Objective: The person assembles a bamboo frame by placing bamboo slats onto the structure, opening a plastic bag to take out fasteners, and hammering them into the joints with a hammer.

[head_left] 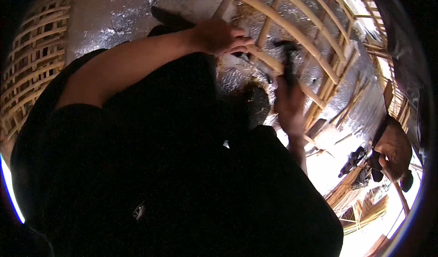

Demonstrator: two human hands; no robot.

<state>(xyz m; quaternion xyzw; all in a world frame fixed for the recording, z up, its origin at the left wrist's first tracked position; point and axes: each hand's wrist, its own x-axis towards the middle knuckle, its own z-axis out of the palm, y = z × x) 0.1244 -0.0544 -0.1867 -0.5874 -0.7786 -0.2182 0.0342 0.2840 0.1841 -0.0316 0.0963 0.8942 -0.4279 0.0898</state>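
Observation:
My left hand (pixel 221 37) reaches across from the left, its fingers closed at the near end of a bamboo pole (pixel 272 62) in the lattice. My right hand (pixel 289 105) is wrapped round the handle of a hammer (pixel 288 63), blurred by motion. The dark hammer head is raised by the pole, a short way right of my left hand; whether they touch I cannot tell. Just below the pole, a thin dark rod lies between my hands. Any nail under my left fingers is too small or hidden to see.
More bamboo poles (pixel 292 26) cross the shiny, wet-looking floor (pixel 118 17). At the left stands a woven bamboo panel (pixel 39 51). Split bamboo strips (pixel 353 193) and a dark tangled item (pixel 353 161) lie at lower right, near a brown shape (pixel 394 145) I cannot make out.

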